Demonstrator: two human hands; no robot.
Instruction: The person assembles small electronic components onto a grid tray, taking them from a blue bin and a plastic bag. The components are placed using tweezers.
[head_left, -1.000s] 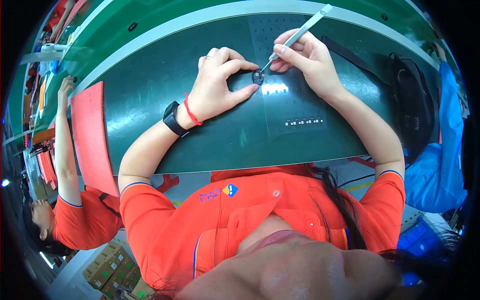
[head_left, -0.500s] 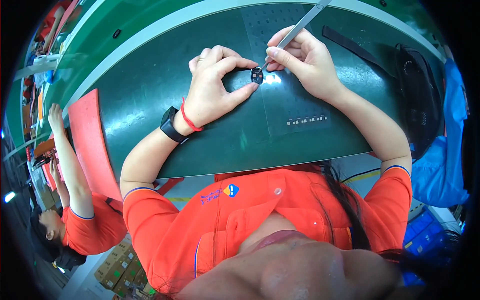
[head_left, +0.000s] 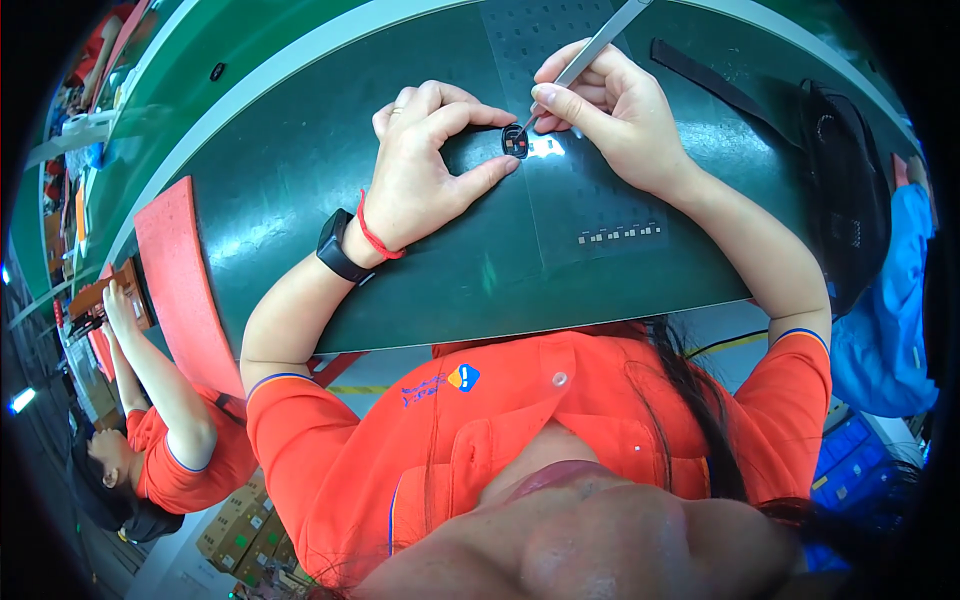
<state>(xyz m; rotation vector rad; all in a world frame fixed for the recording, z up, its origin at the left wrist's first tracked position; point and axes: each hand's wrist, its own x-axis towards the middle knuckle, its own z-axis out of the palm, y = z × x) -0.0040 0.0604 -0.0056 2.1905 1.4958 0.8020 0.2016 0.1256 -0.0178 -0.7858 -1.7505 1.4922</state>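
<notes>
Between the thumb and forefinger of my left hand (head_left: 425, 150) is a small dark rounded part (head_left: 514, 142), its upper face showing tiny reddish and pale squares. My right hand (head_left: 610, 110) grips metal tweezers (head_left: 602, 42) like a pen, and their tip meets the upper edge of the dark part. Under my right hand lies a clear sheet (head_left: 565, 215) with rows of small marks. A line of small pale pieces (head_left: 620, 235) sits on it, nearer to me.
The green mat (head_left: 400, 310) covers the table. A black strap (head_left: 700, 85) and a black pouch (head_left: 845, 200) lie at the right, beside blue plastic (head_left: 885, 340). A red foam sheet (head_left: 180, 270) is at the left edge, where a co-worker in a red shirt (head_left: 190, 450) works.
Both my hands have shifted slightly away from me, with the part and tweezers still held. At the left, the co-worker's raised arm has come down toward the other hand.
</notes>
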